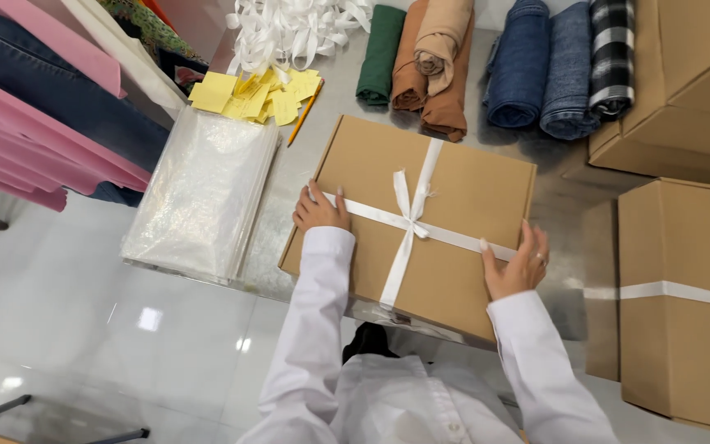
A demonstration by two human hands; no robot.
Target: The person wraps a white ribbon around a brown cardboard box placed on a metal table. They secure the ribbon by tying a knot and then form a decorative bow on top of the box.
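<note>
Ribboned cardboard box (454, 197) | left hand (320, 210) flat on left edge; right hand (518, 265) clasping right edge

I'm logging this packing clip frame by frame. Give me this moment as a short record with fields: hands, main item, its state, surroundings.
left hand: flat on the box's left edge
right hand: grips the box's right edge
main item: flat brown cardboard box
state: closed, tied crosswise with white ribbon, knotted in the middle
surface: metal table
nearby: stack of clear plastic bags, yellow paper tags, rolled clothes, loose ribbon pile
</note>
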